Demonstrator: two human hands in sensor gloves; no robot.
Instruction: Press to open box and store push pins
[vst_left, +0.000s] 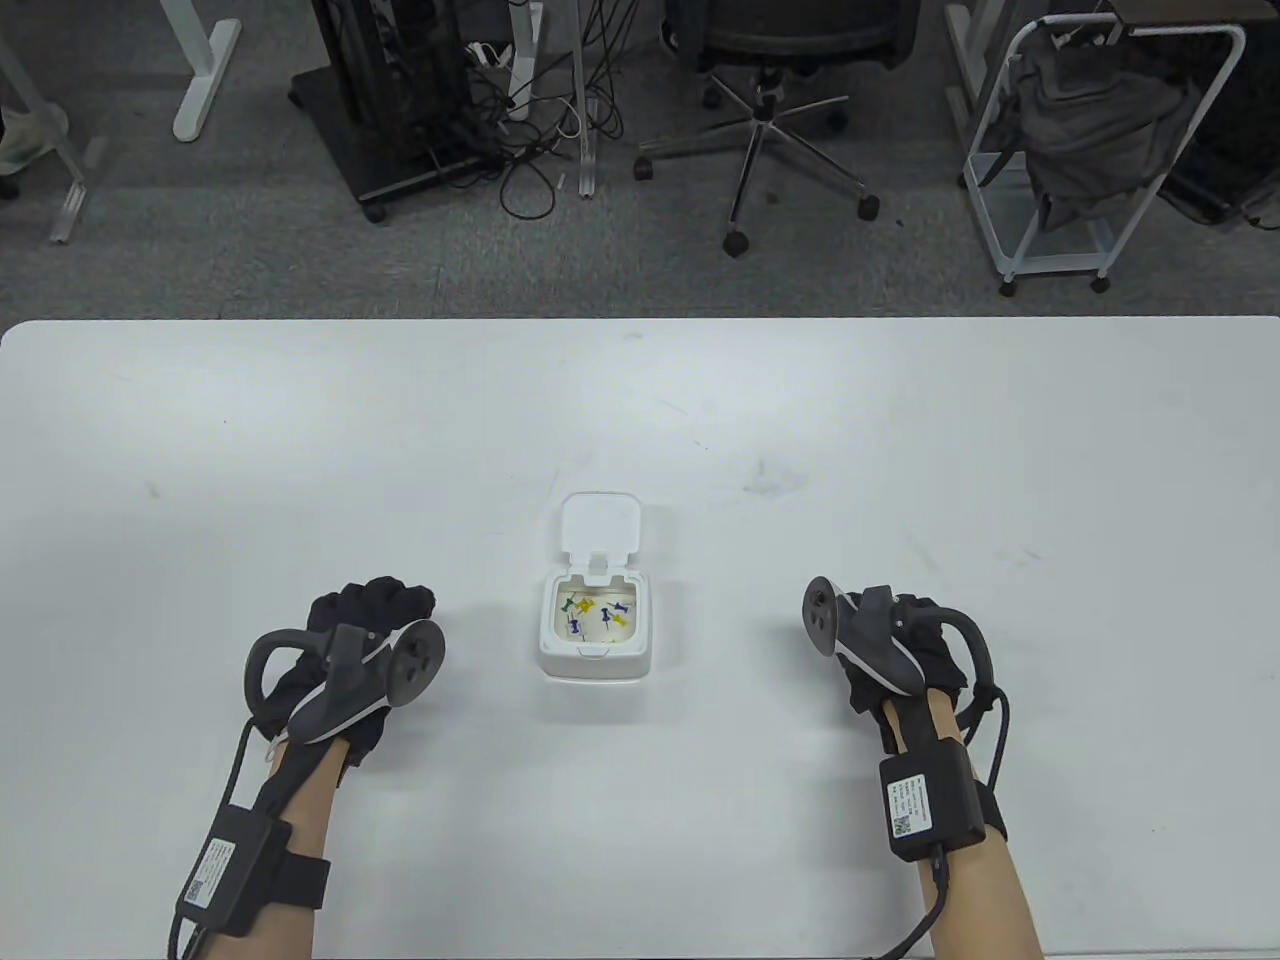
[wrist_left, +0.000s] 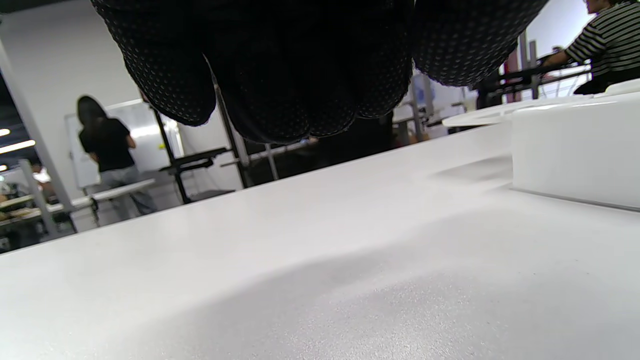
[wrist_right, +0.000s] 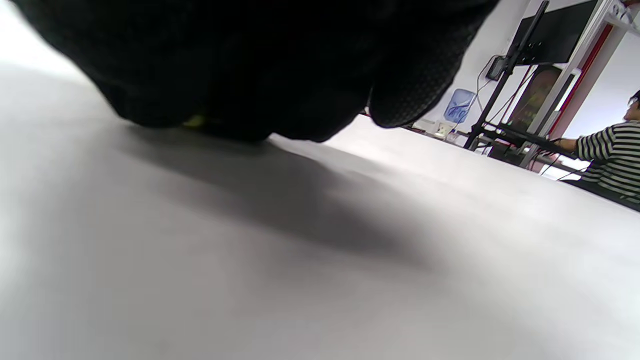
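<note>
A small white box (vst_left: 596, 655) stands at the middle of the table with its lid (vst_left: 600, 522) flipped open to the far side. Several yellow and blue push pins (vst_left: 597, 612) lie inside. My left hand (vst_left: 375, 610) rests on the table left of the box, fingers (wrist_left: 280, 75) curled and holding nothing; the box's side shows in the left wrist view (wrist_left: 575, 150). My right hand (vst_left: 880, 640) rests on the table right of the box, fingers (wrist_right: 250, 65) curled down. A small yellow bit (wrist_right: 195, 121), seemingly a push pin, shows at their tips.
The white table (vst_left: 300, 450) spreads wide around the box. Beyond its far edge stand an office chair (vst_left: 770, 110), a white rack (vst_left: 1090, 150) and desk legs with cables.
</note>
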